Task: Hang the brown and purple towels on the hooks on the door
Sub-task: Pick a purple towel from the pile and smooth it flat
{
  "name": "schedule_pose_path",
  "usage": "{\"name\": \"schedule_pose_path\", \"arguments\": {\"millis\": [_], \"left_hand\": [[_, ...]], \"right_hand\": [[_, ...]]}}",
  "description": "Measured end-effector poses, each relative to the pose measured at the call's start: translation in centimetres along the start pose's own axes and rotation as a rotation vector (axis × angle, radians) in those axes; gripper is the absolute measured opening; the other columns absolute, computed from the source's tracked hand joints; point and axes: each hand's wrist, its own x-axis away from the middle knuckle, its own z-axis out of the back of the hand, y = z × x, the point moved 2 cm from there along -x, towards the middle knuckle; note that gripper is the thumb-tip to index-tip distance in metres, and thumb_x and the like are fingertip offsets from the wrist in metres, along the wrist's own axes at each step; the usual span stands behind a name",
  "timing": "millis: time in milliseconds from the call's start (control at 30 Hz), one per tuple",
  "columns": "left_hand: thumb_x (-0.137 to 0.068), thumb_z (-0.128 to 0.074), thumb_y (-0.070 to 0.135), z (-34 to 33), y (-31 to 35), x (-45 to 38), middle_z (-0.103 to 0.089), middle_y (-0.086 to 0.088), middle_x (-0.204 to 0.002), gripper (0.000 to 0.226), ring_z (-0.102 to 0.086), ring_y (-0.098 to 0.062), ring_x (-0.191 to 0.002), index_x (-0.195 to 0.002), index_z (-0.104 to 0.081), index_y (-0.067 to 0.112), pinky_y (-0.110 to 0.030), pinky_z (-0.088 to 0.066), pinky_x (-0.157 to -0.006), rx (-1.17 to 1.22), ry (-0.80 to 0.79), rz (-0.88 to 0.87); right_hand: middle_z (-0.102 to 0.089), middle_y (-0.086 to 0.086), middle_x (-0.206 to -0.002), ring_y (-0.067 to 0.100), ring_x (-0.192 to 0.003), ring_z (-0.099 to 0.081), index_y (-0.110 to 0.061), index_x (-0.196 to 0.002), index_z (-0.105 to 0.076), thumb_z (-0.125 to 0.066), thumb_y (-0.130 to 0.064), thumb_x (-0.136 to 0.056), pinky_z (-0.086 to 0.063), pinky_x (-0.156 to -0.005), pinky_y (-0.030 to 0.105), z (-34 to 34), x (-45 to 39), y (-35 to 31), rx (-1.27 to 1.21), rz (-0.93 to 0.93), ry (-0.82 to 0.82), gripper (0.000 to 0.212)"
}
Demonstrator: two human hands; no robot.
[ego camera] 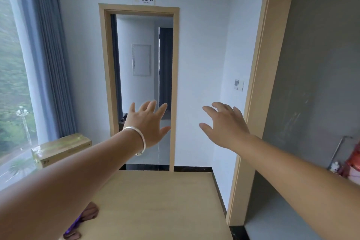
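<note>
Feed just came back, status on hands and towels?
Left hand and right hand open, raised, empty. Towels on table, partly under left arm. No hooks in view.

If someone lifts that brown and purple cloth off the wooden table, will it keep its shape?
Probably not: the cloth lies bunched in soft folds, so it should droop. It looks thin, likely light. Both hands are empty.

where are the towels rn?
Head view, bottom left: the brown and purple towels lie bunched on the wooden table, partly hidden under the left forearm. Both hands are raised ahead, touching neither.
</note>
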Motion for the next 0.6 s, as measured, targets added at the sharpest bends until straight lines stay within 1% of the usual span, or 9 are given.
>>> {"name": "schedule_pose_path", "arguments": {"millis": [200, 467, 600], "left_hand": [[-0.089, -0.028, 0.068, -5.6, -0.4, -7.2, -0.022, -0.003, -0.156, 0.074, -0.021, -0.025, -0.144, -0.150, -0.009, 0.031, -0.057, -0.017, -0.115, 0.006, 0.006, -0.001], [-0.090, -0.030, 0.065, -12.4, 1.0, -20.7, -0.026, -0.003, -0.153, 0.072, -0.022, -0.024, -0.143, -0.149, -0.011, 0.029, -0.057, -0.017, -0.115, -0.009, 0.012, -0.011], [-0.091, -0.031, 0.064, -16.4, 1.5, -26.2, -0.026, -0.004, -0.153, 0.071, -0.023, -0.024, -0.143, -0.149, -0.012, 0.029, -0.057, -0.017, -0.114, -0.001, 0.001, 0.003]], "right_hand": [[-0.029, 0.003, -0.154, 0.022, -0.141, -0.024, -0.030, -0.144, -0.034, -0.039, -0.053, -0.095, -0.016, -0.116, 0.047, -4.6, -7.0, 2.5, 0.008, 0.006, 0.010, 0.055], [-0.031, 0.002, -0.153, 0.021, -0.140, -0.025, -0.030, -0.143, -0.035, -0.040, -0.053, -0.094, -0.016, -0.116, 0.047, -11.4, -19.2, 8.8, 0.005, 0.023, 0.022, 0.054], [-0.032, 0.002, -0.152, 0.022, -0.140, -0.026, -0.030, -0.143, -0.036, -0.040, -0.053, -0.094, -0.017, -0.115, 0.047, -15.0, -24.9, 11.4, 0.015, 0.039, 0.022, 0.054]]}}
